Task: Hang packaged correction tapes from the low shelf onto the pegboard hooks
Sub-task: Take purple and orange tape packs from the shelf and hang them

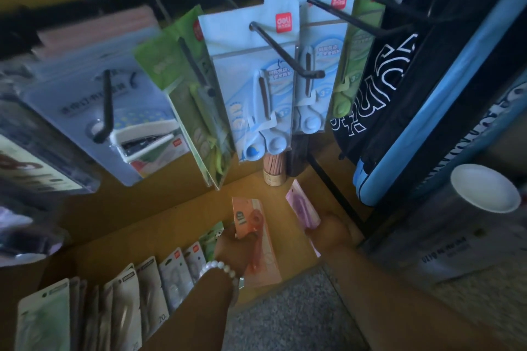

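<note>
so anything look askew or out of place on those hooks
Mostly tidy, but the green blister-packed scissors card hangs twisted, nearly edge-on, while the neighbouring pale blue scissors cards face forward. Below, the hands hold an orange packet and a pink packet, not yet hung.

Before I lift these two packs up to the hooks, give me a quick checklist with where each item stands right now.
1. Left hand grips the orange pack: ok.
2. Right hand grips the pink pack: ok.
3. Hang holes on both packs visible: cannot tell, too dark and blurred.
4. Free hook available: ok, a bare hook juts out at upper right.
5. Packs match goods on neighbouring hooks: cannot tell.
</note>
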Tool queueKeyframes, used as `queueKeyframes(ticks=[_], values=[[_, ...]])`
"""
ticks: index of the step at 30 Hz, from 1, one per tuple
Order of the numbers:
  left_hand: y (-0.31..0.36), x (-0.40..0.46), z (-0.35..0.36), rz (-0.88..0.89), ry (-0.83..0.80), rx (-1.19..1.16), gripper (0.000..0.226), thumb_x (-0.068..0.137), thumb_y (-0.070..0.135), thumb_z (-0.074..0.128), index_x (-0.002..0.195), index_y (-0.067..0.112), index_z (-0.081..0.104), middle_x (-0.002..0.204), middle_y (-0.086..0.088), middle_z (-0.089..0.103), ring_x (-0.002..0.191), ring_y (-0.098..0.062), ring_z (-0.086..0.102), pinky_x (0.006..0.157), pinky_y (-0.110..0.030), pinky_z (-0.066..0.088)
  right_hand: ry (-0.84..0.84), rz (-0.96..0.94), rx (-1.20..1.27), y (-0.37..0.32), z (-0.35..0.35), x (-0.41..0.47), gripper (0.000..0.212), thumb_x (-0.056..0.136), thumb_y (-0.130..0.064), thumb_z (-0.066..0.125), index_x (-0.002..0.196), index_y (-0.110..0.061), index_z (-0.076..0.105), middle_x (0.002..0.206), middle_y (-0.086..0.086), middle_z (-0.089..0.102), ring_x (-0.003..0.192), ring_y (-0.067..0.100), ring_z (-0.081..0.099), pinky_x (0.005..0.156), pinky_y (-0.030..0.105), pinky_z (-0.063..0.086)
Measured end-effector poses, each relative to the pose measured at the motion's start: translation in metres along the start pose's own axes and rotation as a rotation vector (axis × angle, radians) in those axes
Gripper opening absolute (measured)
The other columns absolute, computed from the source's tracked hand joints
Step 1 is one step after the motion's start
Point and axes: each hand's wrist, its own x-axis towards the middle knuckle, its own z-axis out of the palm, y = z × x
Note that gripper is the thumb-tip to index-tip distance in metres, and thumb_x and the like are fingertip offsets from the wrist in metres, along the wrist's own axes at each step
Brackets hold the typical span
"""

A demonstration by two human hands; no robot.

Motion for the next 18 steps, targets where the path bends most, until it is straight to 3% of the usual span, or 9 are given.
queueKeyframes(ticks=[3, 6, 10, 15, 18], values=[[0.003, -0.010, -0.010, 0.074, 0.031, 0.079, 0.024, 0.093, 0.022, 0.060, 0.114, 0.011, 0.064, 0.098, -0.009, 0.070, 0.092, -0.030, 0.066, 0.082, -0.034, 0.052, 0.020, -0.052, 0.167, -0.011, -0.003, -0.024, 0.037, 0.084, -0.028, 0.066, 0.113, -0.007, 0.057, 0.113, 0.010, 0.064, 0.107, 0.027, 0.061, 0.093, 0.037, 0.049], [0.004, -0.026, -0.024, 0.095, 0.060, 0.080, 0.009, 0.091, 0.015, 0.063, 0.100, 0.014, 0.060, 0.086, -0.006, 0.066, 0.082, -0.027, 0.062, 0.070, -0.030, 0.048, 0.000, -0.111, 0.273, -0.025, -0.005, -0.048, 0.035, 0.082, -0.028, 0.068, 0.108, -0.006, 0.059, 0.105, 0.010, 0.067, 0.099, 0.027, 0.063, 0.085, 0.035, 0.051], [0.005, -0.049, -0.047, 0.101, 0.072, 0.040, 0.018, 0.088, 0.021, 0.068, 0.105, 0.014, 0.064, 0.087, -0.004, 0.072, 0.078, -0.024, 0.066, 0.079, -0.037, 0.058, -0.023, -0.249, 0.237, -0.049, -0.017, -0.083, 0.025, 0.083, -0.032, 0.066, 0.092, -0.010, 0.058, 0.088, 0.006, 0.065, 0.081, 0.022, 0.058, 0.067, 0.026, 0.039], [0.005, -0.075, -0.083, 0.069, 0.096, 0.043, 0.031, 0.086, 0.016, 0.068, 0.114, 0.005, 0.062, 0.088, -0.006, 0.066, 0.077, -0.024, 0.063, 0.059, -0.025, 0.050, -0.045, -0.390, 0.176, -0.070, -0.037, -0.128, 0.026, 0.087, -0.034, 0.061, 0.076, -0.015, 0.046, 0.063, -0.003, 0.047, 0.069, 0.022, 0.051, 0.060, 0.032, 0.038], [0.002, -0.095, -0.100, 0.061, 0.078, -0.073, 0.043, 0.076, 0.016, 0.076, 0.115, 0.005, 0.064, 0.093, -0.011, 0.072, 0.085, -0.031, 0.071, 0.075, -0.042, 0.061, -0.069, -0.449, 0.163, -0.078, -0.048, -0.155, 0.032, 0.086, -0.039, 0.060, 0.070, -0.018, 0.043, 0.062, -0.002, 0.048, 0.063, 0.019, 0.049, 0.055, 0.030, 0.033]])
